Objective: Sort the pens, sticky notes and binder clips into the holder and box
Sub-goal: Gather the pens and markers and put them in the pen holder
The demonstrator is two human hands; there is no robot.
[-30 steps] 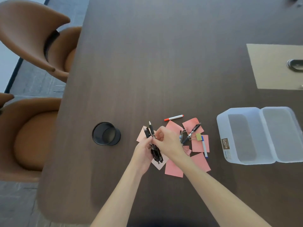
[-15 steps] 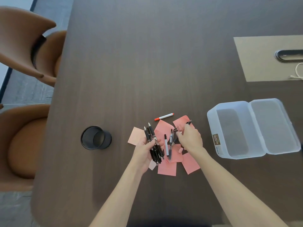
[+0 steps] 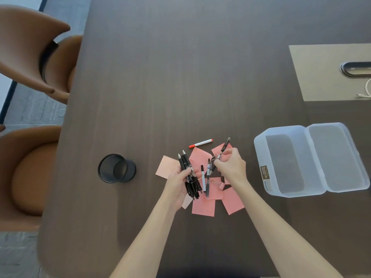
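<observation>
My left hand (image 3: pixel 177 184) grips a bundle of several black pens (image 3: pixel 189 175), tips pointing away from me. My right hand (image 3: pixel 230 167) pinches one black pen (image 3: pixel 225 146) lifted above the pile of pink sticky notes (image 3: pixel 203 205). Two more pens (image 3: pixel 205 178) lie on the notes between my hands. A binder clip (image 3: pixel 216 181) lies on the notes near my right wrist. A white marker with a red cap (image 3: pixel 200 143) lies beyond the pile. The black mesh holder (image 3: pixel 116 168) stands to the left, and the open translucent box (image 3: pixel 285 161) to the right.
Two brown chairs (image 3: pixel 34 57) stand along the table's left edge. A tan inset panel with a cable port (image 3: pixel 329 73) and a white cable (image 3: pixel 366 91) lies at the far right. The box's lid (image 3: pixel 339 157) lies open flat to its right.
My right hand left the bundle, reached right into the pile and has lifted one black pen off the notes. My left hand keeps holding the bundle.
</observation>
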